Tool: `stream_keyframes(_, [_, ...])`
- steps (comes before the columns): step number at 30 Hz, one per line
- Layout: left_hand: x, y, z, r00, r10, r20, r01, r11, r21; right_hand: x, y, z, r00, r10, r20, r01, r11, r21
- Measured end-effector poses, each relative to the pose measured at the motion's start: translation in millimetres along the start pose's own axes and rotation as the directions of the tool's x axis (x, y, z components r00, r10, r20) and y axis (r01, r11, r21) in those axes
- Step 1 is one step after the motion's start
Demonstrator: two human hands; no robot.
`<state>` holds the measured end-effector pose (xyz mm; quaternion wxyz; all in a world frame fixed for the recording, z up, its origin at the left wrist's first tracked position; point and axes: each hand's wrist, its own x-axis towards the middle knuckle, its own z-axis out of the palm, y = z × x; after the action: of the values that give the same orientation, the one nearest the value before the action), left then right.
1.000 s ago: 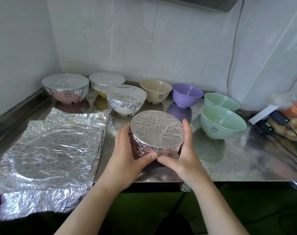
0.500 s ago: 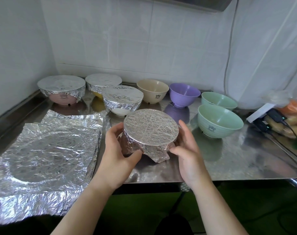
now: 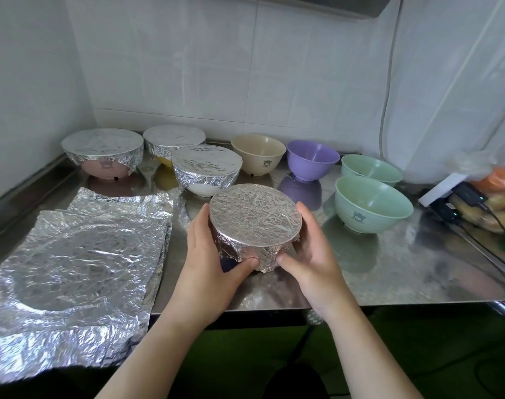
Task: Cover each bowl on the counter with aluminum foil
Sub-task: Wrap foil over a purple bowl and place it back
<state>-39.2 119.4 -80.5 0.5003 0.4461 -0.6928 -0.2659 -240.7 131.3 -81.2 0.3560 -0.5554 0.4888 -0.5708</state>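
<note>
A foil-wrapped bowl (image 3: 255,216) stands on the steel counter (image 3: 389,269) near the front. My left hand (image 3: 208,260) cups its left side, thumb pressing the foil low on the wall. My right hand (image 3: 311,254) cups the right side, thumb also on the foil. Behind stand three foil-covered bowls: pink (image 3: 101,148), yellow (image 3: 173,139) and white (image 3: 206,168). Uncovered bowls follow to the right: beige (image 3: 258,152), purple (image 3: 311,159) and two green bowls (image 3: 370,169) (image 3: 372,204). A stack of crinkled foil sheets (image 3: 78,263) lies at the left.
White tiled walls close the back and left. At the far right lie a power strip with plugs and cables (image 3: 458,203) and a plastic bag of produce (image 3: 499,191). The counter's front edge runs just under my wrists.
The wrapped bowl has been turned in my hands and the loose foil flap pressed in. My right hand has closed back onto the bowl's side.
</note>
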Motion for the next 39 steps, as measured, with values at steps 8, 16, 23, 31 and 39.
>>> stream_keyframes(8, [2,-3,1,0.998,-0.054,0.035,0.053,0.998,0.027,1,2,-1,1.0,0.022,0.012,-0.022,0.999,-0.036])
stream_keyframes(16, [3,-6,6,0.997,-0.078,0.013,0.077,0.995,0.06,2,4,3,1.0,0.016,-0.017,-0.019,0.991,-0.133])
stream_keyframes(23, [3,-7,11,0.998,-0.063,-0.018,0.064,0.994,0.086,3,6,6,1.0,-0.009,-0.029,0.002,0.971,-0.241])
stream_keyframes(31, [3,-6,11,0.998,-0.065,-0.019,0.067,0.988,0.137,3,6,5,0.999,0.015,-0.043,-0.023,0.979,-0.203])
stream_keyframes(39, [-1,-2,17,0.996,-0.023,-0.082,0.04,0.975,0.217,3,3,6,0.999,0.013,-0.029,-0.018,0.981,-0.195])
